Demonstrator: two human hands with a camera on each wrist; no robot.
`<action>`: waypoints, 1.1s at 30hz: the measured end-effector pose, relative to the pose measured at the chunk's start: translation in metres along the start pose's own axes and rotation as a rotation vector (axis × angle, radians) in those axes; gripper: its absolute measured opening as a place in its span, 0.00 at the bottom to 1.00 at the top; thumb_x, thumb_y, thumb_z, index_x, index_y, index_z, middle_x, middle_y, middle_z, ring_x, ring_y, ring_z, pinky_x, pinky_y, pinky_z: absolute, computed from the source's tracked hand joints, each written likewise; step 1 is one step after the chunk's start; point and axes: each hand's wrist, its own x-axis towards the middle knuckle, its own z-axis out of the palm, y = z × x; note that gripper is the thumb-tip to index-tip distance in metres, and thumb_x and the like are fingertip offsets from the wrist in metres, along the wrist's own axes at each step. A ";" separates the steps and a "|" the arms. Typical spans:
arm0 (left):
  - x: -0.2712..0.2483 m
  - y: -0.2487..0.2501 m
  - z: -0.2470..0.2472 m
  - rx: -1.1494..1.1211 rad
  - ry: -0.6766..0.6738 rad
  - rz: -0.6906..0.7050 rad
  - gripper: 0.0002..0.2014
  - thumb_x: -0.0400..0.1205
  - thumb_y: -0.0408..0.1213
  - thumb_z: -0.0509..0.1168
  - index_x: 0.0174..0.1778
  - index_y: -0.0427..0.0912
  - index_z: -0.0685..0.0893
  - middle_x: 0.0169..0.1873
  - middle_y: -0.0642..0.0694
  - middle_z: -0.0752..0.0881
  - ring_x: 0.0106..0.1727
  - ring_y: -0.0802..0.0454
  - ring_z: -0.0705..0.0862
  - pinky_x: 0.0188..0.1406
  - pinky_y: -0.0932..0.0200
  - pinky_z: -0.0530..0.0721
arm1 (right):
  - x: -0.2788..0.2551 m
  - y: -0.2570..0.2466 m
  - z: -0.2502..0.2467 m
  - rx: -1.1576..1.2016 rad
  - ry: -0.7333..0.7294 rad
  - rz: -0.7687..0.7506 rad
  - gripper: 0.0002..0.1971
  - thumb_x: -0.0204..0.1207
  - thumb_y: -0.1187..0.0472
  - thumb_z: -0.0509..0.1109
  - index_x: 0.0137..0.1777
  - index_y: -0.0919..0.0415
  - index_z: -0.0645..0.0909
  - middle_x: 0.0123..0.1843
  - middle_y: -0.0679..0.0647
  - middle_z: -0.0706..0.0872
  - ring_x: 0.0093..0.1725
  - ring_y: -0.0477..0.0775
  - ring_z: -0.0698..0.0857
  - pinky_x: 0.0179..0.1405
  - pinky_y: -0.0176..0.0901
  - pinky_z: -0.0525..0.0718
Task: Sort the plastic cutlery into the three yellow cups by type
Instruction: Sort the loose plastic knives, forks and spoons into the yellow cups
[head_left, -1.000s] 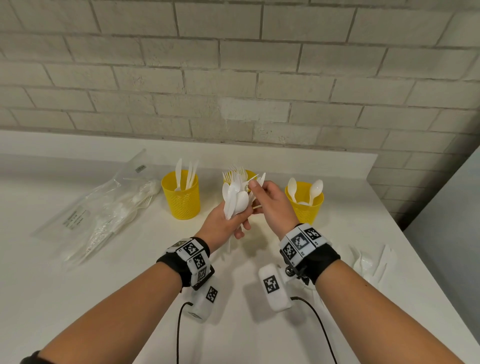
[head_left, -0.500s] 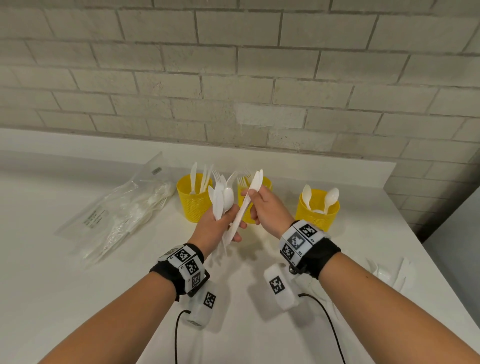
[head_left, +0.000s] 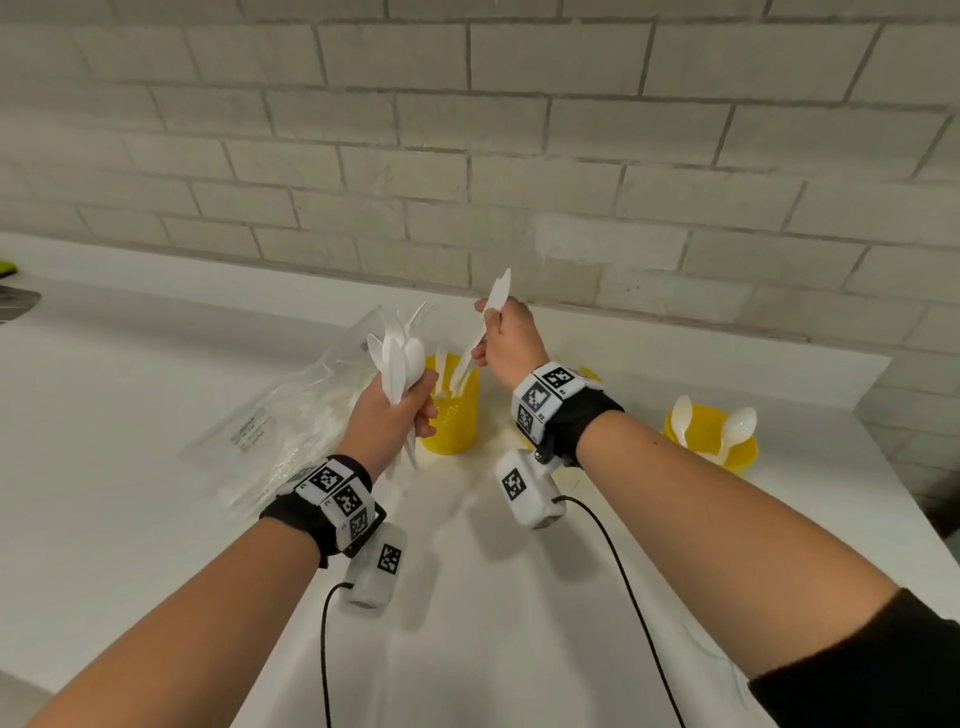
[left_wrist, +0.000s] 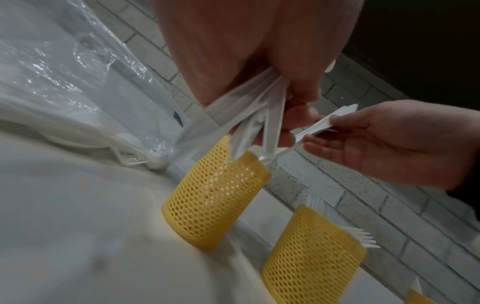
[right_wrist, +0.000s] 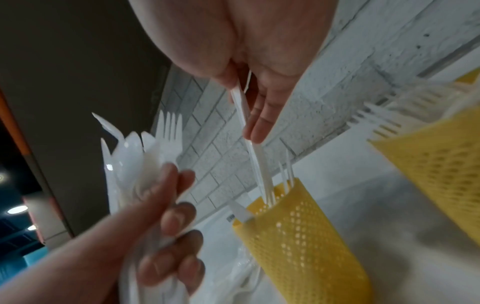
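Observation:
My left hand grips a bundle of white plastic cutlery, spoons, forks and knives mixed, held upright just left of the left yellow mesh cup. My right hand pinches a single white knife by its middle. The knife slants down, its lower end at the rim of that cup, which holds other knives. The middle cup holds forks and is mostly hidden behind my right wrist in the head view. The right cup holds two spoons.
A clear plastic bag with more white cutlery lies on the white counter left of the cups. A brick wall rises close behind them. Wrist camera cables trail over the counter in front.
My right hand has drawn one knife out of the bundle and carried it left, over the knife cup. The left hand and bundle have shifted left too.

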 end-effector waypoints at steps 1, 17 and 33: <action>0.001 0.000 0.001 0.001 -0.004 -0.001 0.16 0.82 0.44 0.66 0.54 0.32 0.80 0.26 0.46 0.82 0.23 0.52 0.79 0.34 0.52 0.84 | 0.001 0.004 0.005 -0.047 -0.046 0.019 0.16 0.85 0.61 0.51 0.64 0.67 0.76 0.60 0.72 0.81 0.53 0.72 0.84 0.57 0.62 0.84; -0.008 0.005 0.030 -0.321 -0.294 -0.070 0.18 0.79 0.49 0.63 0.55 0.38 0.84 0.25 0.42 0.81 0.17 0.53 0.73 0.25 0.58 0.81 | -0.057 -0.009 -0.029 0.363 -0.112 0.094 0.08 0.80 0.59 0.67 0.53 0.62 0.73 0.40 0.52 0.86 0.29 0.40 0.86 0.29 0.30 0.79; -0.010 -0.001 0.058 0.105 -0.138 0.004 0.10 0.79 0.45 0.70 0.53 0.48 0.83 0.26 0.58 0.80 0.22 0.60 0.74 0.25 0.63 0.82 | -0.077 -0.002 -0.046 0.324 0.017 0.036 0.22 0.66 0.55 0.80 0.57 0.56 0.78 0.41 0.48 0.81 0.46 0.50 0.82 0.51 0.45 0.83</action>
